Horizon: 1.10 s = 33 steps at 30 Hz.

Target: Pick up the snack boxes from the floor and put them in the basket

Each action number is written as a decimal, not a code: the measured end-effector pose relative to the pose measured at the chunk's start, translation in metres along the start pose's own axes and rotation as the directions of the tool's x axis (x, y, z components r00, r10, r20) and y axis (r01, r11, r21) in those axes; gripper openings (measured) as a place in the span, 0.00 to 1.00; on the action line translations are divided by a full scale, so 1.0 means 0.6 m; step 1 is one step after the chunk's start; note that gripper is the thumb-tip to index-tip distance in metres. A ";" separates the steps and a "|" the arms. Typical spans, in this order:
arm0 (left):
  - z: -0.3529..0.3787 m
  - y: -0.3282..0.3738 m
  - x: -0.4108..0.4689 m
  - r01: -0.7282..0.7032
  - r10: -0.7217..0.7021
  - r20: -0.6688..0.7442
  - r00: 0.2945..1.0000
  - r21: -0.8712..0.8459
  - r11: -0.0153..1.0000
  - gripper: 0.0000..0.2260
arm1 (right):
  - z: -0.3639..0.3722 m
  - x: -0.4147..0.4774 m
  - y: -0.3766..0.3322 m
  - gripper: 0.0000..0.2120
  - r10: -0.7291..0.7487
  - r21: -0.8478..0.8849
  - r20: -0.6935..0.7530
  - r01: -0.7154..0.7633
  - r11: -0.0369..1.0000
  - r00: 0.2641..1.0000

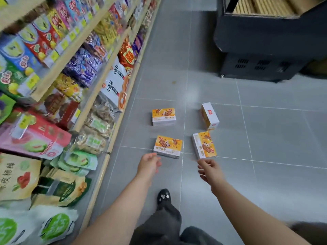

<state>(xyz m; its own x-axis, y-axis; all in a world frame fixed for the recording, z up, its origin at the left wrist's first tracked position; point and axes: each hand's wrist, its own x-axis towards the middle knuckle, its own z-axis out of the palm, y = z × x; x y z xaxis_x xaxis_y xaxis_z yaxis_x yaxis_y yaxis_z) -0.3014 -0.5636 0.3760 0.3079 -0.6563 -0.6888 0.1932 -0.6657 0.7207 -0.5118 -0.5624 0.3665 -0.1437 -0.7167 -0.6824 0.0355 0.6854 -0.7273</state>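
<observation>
Several orange-and-white snack boxes lie on the grey tiled floor. The near left box (168, 146) lies flat just beyond my left hand (149, 164), whose relaxed fingers hold nothing. The near right box (204, 145) lies just above my right hand (209, 169), which reaches toward it with loosely curled fingers and holds nothing. A far left box (163, 116) lies flat. A far right box (209, 115) stands on its edge. No basket is in view.
Wooden shelves (92, 101) packed with snack bags and boxes run along the left. A dark display cabinet (261, 55) on castors stands at the back right. My shoe (163, 198) and dark trouser leg are below the boxes. Bare floor tiles (274, 138) stretch to the right.
</observation>
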 end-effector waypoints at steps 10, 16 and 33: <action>0.115 0.109 0.168 0.078 -0.077 -0.014 0.997 0.094 0.992 0.10 | -0.004 0.188 -0.108 0.11 0.092 0.003 -0.025 -0.092 0.996 0.995; 0.173 0.086 0.277 0.125 -0.129 -0.117 0.985 -0.040 0.991 0.11 | 0.012 0.327 -0.129 0.14 0.136 -0.108 0.052 -0.130 0.986 0.989; 0.210 -0.341 0.787 0.298 -0.259 -0.261 0.930 0.122 0.947 0.23 | 0.203 0.786 0.291 0.29 0.326 -0.218 0.000 -0.318 0.923 0.945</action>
<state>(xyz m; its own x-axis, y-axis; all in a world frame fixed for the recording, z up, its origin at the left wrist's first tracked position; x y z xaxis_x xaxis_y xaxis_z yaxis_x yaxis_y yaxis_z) -0.3127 -0.7820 -0.1068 0.4796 -0.3450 -0.8068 0.1611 -0.8692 0.4675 -0.4532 -0.7967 -0.0913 -0.1241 -0.4542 -0.8822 -0.1368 0.8884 -0.4381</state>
